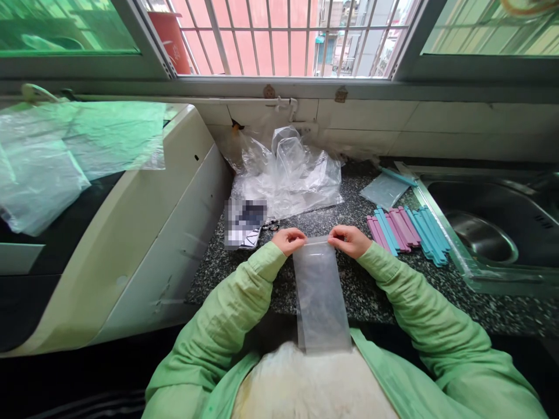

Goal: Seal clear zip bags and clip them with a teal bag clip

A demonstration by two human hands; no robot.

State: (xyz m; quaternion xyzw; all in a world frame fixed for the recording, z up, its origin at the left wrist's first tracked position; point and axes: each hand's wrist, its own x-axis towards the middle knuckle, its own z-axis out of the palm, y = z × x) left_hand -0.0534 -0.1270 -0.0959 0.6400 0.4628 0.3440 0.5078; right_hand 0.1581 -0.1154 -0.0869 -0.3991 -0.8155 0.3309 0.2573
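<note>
A clear plastic zip bag (322, 297) hangs between my two hands, its top edge stretched sideways and its lower end against my front. My left hand (289, 240) pinches the bag's top left corner. At the top right corner, my right hand (350, 241) is closed on the same bag. To the right of that hand lies a row of pink and blue plastic bag-sealing clips (399, 230) on the speckled counter (279, 291). Just behind them is a flat clear bag (384, 189) with a blue clip along its edge.
A heap of crumpled clear plastic (290, 174) fills the back of the counter. In front of it sits a partly blurred phone-like item (248, 235). A steel sink (480, 235) borders the right, and a large beige machine (170, 233) with plastic sheeting (78, 151) on top stands left.
</note>
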